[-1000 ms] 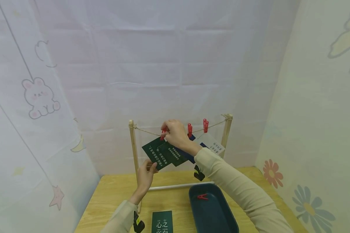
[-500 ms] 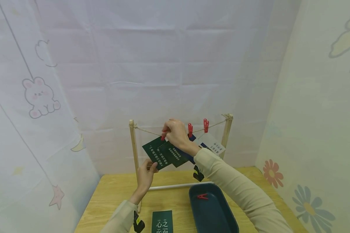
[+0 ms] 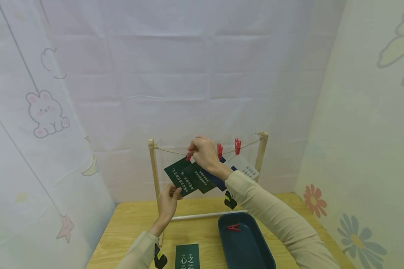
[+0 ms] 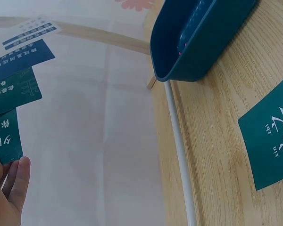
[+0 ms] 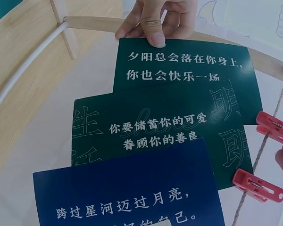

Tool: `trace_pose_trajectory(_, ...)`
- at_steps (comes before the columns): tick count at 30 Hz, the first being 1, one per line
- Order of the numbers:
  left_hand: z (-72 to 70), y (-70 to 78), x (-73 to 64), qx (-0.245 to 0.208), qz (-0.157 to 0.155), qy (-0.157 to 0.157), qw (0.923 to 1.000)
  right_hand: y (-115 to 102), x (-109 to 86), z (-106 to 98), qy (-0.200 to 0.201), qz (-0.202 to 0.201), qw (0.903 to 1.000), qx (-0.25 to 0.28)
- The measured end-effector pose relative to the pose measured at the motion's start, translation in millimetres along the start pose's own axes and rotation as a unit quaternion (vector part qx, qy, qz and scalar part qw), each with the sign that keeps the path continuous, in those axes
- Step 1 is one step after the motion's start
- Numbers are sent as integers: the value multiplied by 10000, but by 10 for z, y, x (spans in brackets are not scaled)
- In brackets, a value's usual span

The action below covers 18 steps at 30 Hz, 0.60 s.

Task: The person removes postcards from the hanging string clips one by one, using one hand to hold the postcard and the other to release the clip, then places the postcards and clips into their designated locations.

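Observation:
In the head view my left hand (image 3: 167, 203) pinches the lower corner of a dark green card (image 5: 179, 59) between thumb and fingers. My right hand (image 3: 204, 153) grips a red clothespin (image 5: 273, 126) at that card's upper corner, on the twine (image 3: 171, 151). Whether its jaws are fully closed on the card, I cannot tell. Overlapping it is a second green card (image 5: 155, 125), held to the twine by another red clothespin (image 5: 258, 185). Farther right hang a dark blue card (image 5: 125, 183) and a white card (image 3: 244, 166), partly hidden by my right hand and forearm.
Two wooden posts (image 3: 154, 172) hold the twine, with a white rod (image 3: 205, 215) low between them. A dark blue tray (image 3: 245, 246) holds a loose red clothespin (image 3: 233, 227). Another green card (image 3: 187, 256) lies on the wooden table (image 3: 131, 224) near the front.

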<state>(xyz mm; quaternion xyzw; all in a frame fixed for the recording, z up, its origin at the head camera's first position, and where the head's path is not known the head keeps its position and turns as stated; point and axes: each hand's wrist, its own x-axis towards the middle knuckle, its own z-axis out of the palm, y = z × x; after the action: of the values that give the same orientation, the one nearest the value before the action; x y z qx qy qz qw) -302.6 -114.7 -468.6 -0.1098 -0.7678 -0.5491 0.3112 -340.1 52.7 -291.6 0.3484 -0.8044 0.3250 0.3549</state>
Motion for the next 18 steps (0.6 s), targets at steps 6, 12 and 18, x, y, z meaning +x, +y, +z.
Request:
trace_pose_trajectory(6, 4, -17, 10, 39, 89, 19, 10000, -29, 12, -33, 113, -153, 9998, -60)
trace_pose_trajectory(12, 14, -17, 16, -192, 42, 21, 9998, -38, 39, -42, 278, -364, 9989, 6)
trace_pose_trajectory(18, 19, -36, -8, -289, 93, 58, 9995, -68, 14, -54, 290, -310, 9991, 59)
